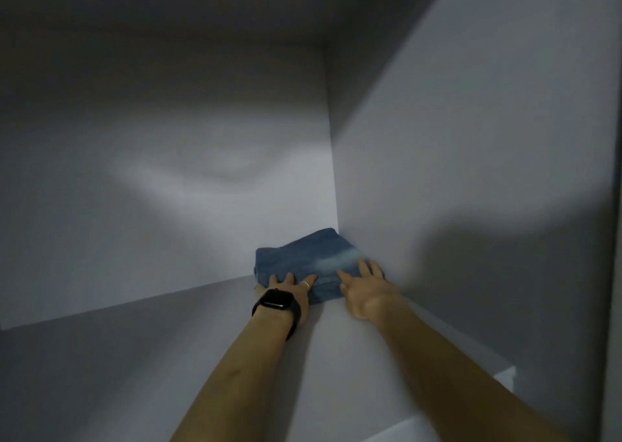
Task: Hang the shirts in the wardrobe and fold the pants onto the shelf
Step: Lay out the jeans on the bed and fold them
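A folded pair of blue denim pants (306, 256) lies on the white wardrobe shelf (175, 357), tucked into the back right corner. My left hand (289, 288), with a black watch on the wrist and a ring on one finger, rests on the near left edge of the pants with fingers spread flat. My right hand (361, 285) lies flat on the near right edge, fingers straight and pointing toward the corner. No shirts are in view.
The wardrobe's white back wall (168, 172) and right side panel (454, 172) meet just behind the pants. The shelf's front right corner (505, 374) shows at lower right. The interior is dim, with a patch of light on the back wall.
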Motion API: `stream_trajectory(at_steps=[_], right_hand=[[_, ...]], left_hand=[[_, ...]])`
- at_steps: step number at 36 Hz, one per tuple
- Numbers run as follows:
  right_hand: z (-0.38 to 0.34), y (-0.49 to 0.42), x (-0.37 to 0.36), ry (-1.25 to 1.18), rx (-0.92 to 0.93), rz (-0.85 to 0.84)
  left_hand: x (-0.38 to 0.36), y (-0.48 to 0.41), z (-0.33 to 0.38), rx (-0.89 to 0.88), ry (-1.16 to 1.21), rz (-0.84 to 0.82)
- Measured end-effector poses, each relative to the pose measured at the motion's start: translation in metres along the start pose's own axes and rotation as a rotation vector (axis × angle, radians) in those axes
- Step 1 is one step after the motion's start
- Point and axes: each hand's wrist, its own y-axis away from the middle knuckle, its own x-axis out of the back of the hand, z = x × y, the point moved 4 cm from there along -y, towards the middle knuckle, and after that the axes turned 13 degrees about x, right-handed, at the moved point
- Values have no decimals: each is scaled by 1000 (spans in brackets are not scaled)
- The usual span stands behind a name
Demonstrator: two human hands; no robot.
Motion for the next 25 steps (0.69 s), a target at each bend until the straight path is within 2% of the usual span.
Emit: stream_trajectory(at_steps=[5, 9, 12, 17, 20, 23, 25], right_hand=[[-4, 33, 6, 41, 0, 101], [-6, 80, 24, -31, 52, 198], [-6, 139, 35, -64, 56, 301], [-4, 277, 42, -140, 74, 667], [-2, 367, 46, -131, 50, 874], [0, 457, 39, -138, -30, 966], [1, 525, 28, -130, -121, 1000]], left_hand=[[5, 15, 2, 7, 62, 24], [23, 33, 13, -97, 162, 98], [35, 66, 26, -254, 204, 133], [63, 145, 52, -476, 269, 330], [68, 216, 77, -648, 450, 444], [53, 296, 108, -813, 646, 468], [31, 353, 137, -933, 730, 396]])
